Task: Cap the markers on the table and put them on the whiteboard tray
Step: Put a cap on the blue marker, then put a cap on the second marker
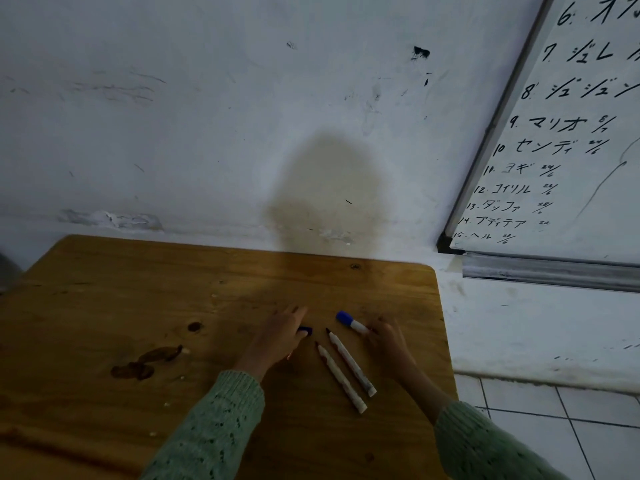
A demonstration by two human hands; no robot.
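Observation:
Two uncapped white markers lie side by side on the wooden table point(138, 278), tips pointing away: one point(341, 377) nearer me, the other point(351, 362) just right of it. A third white marker with a blue cap point(351, 322) lies farther back; my right hand point(388, 344) grips its rear end. My left hand point(280, 336) rests on the table with its fingers on a loose blue cap point(306, 330), partly hidden under them. The metal whiteboard tray point(554, 270) runs along the wall at the upper right.
The whiteboard point(571, 133) with black writing hangs above the tray. A white wall backs the table. Dark stains point(145, 363) mark the tabletop at left. White floor tiles point(554, 427) show beyond the table's right edge.

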